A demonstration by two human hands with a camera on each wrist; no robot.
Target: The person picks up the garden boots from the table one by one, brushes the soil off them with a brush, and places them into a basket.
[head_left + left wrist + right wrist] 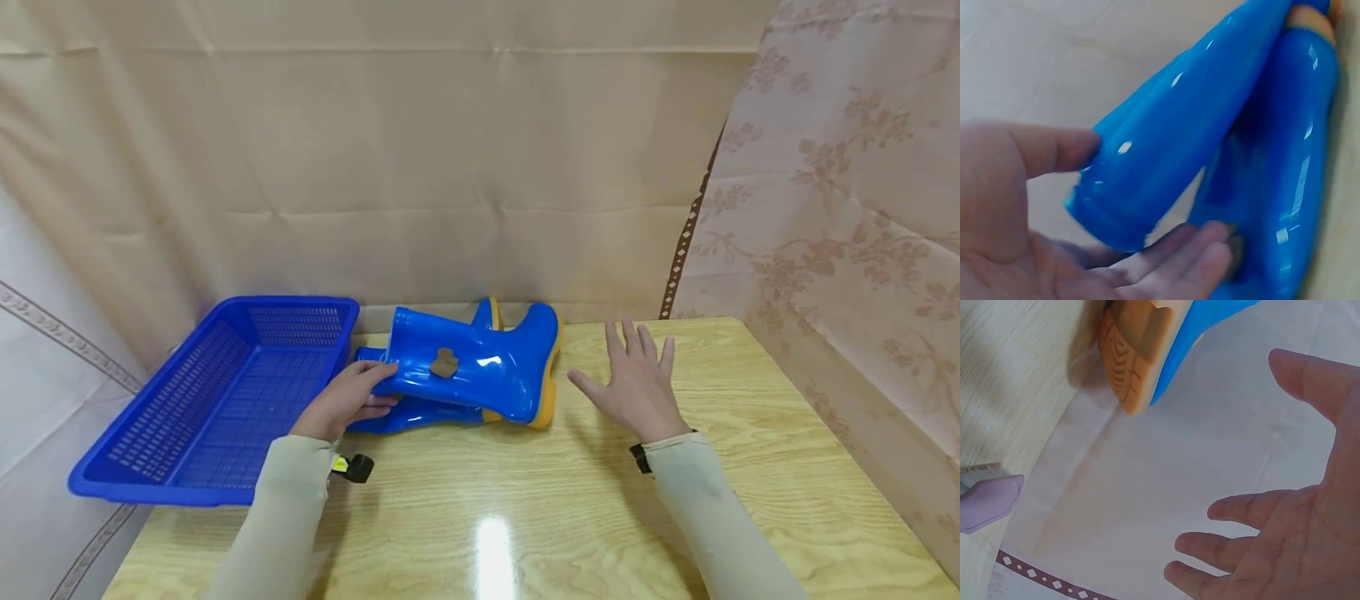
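Observation:
A shiny blue rain boot (487,358) with a yellow sole and a brown patch lies sideways across a second blue boot (420,414), overlapping most of it. At the open end of the upper boot's shaft is my left hand (347,402). In the left wrist view its thumb presses one side of the upper boot (1154,150), and the fingers reach under the rim, beside the lower boot (1294,162). My right hand (637,387) hovers with spread fingers to the right of the boots, holding nothing. The yellow sole (1129,362) shows apart from it in the right wrist view.
A blue plastic basket (240,408) with perforated sides stands left of the boots. In the right wrist view, a lilac brush (991,503) with pale bristles lies on the wood-grain table (570,533). A beige curtain (420,167) hangs behind the table.

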